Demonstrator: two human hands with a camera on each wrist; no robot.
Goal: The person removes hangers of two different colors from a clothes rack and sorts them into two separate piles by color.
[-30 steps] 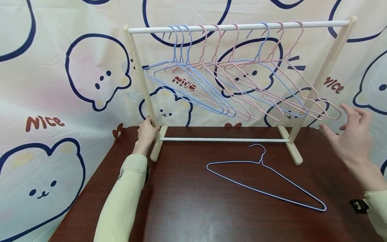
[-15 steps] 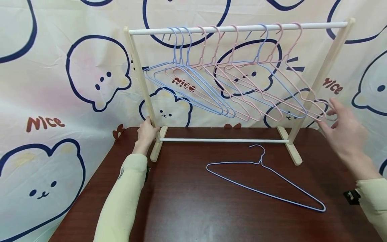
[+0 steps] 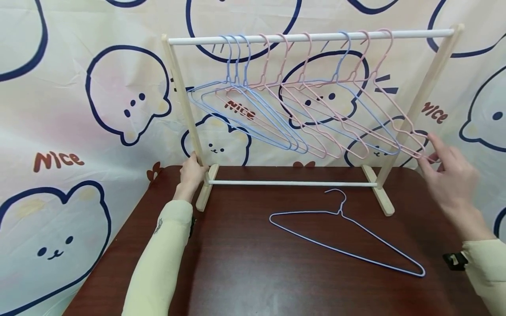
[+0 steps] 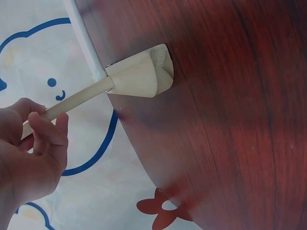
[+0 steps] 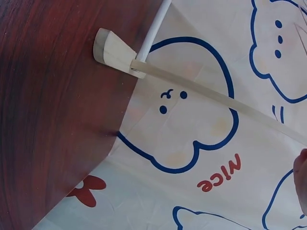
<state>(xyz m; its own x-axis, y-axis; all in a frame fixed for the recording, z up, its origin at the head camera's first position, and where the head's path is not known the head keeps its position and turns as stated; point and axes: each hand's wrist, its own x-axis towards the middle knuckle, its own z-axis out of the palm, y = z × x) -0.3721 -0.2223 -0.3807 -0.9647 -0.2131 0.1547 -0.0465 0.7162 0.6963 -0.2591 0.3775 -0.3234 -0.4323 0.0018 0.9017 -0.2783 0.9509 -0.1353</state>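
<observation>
A clothes rack with a white top bar and pale wooden posts stands on the table. My left hand grips its left post low down; in the left wrist view that hand has its fingers curled round the wood. Pink and blue wire hangers hang on the bar. At the far right, my right hand has thumb and fingers round the lower corner of the rightmost pink hanger; the corner is partly hidden. Only a fingertip shows in the right wrist view. A loose blue hanger lies on the table.
The brown table reaches back to a wall cloth printed with cartoon bears. A lower white rod joins the rack's wooden feet. Three blue hangers hang close together at the left.
My right hand has moved left onto the rightmost pink hanger's corner, and that hanger has shifted slightly left. My left hand has stayed on the post.
</observation>
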